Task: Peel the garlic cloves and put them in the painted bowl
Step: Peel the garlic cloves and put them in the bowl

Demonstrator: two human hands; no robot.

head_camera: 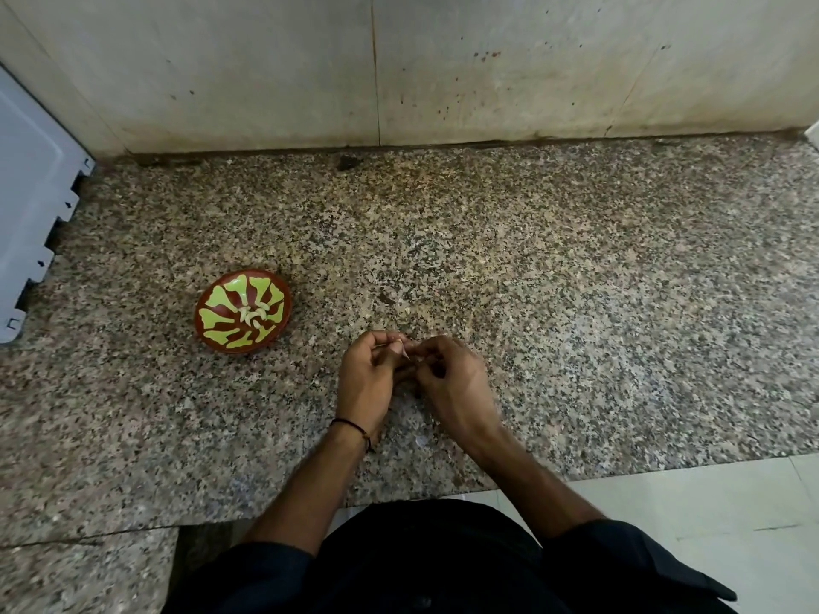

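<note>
Well, garlic clove (401, 347) mostly hidden, seemingly pinched between my left hand (368, 374) and right hand (454, 385), right of painted bowl (287, 303); can't tell its direction.

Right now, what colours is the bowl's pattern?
Yellow-green petal-like shapes on a reddish-brown bowl, seen in the head view.

I see both forearms reach forward and angle inward, so the left hand (368, 374) and right hand (456, 383) meet just above the bench. The fingers of both are curled, their tips pinching a garlic clove (404, 354) between them. A dark thread (350, 424) circles the left wrist.
</note>
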